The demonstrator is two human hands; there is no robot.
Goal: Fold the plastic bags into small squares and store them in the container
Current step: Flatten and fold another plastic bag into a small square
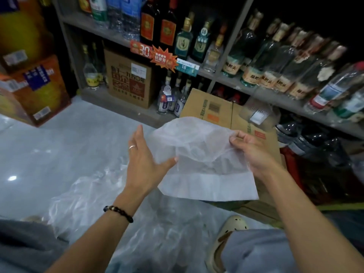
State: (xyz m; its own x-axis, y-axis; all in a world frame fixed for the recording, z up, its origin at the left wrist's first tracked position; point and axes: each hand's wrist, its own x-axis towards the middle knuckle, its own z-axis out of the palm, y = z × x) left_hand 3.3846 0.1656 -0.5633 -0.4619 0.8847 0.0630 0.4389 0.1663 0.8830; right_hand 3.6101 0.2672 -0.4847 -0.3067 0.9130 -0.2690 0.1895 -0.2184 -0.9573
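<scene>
Grey shelving (pixel 110 34) full of bottles runs behind everything. In front of it, a pale floor (pixel 59 138) with a loose heap of clear plastic bags (pixel 110 196) below the held bag. Brown cardboard box (pixel 220 113) sits just behind the held bag. White translucent plastic bag (pixel 204 170) hangs in mid-air between both hands — right hand (pixel 250 152) pinches its upper right edge, fingers curled; left hand (pixel 143 160) is flat, fingers straight, thumb touching the bag's left edge. Ring and bead bracelet (pixel 118 212) on left.
</scene>
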